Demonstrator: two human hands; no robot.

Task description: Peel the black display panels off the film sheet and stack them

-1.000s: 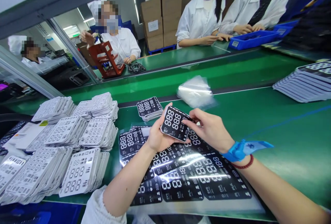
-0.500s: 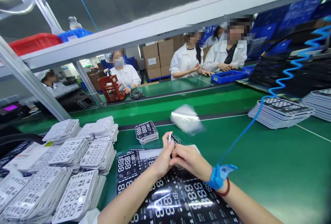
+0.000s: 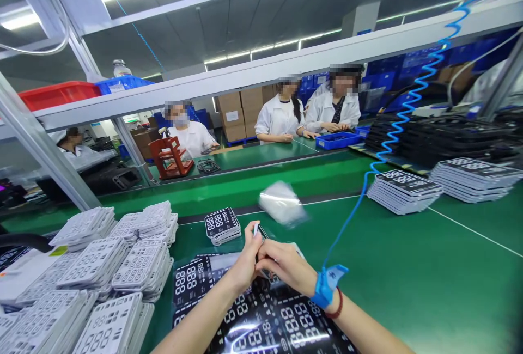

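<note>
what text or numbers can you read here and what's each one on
"888" in rows: black sheet
"888" in rows: black panel stack
"888" as cut-outs: white frames
Too small or blurred to read: the sheet's small print and the box label
Held panel: edge-on, unreadable

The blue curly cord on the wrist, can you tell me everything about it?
The blue coiled plastic cord starts at a blue band, beside a thin red bracelet, round the wrist of the right hand, which pinches a small black panel. First it runs thin and straight, rising above the green table, then it becomes tight springy curls that climb up and to the right, out of the top of the picture. Its far end is hidden.
</note>
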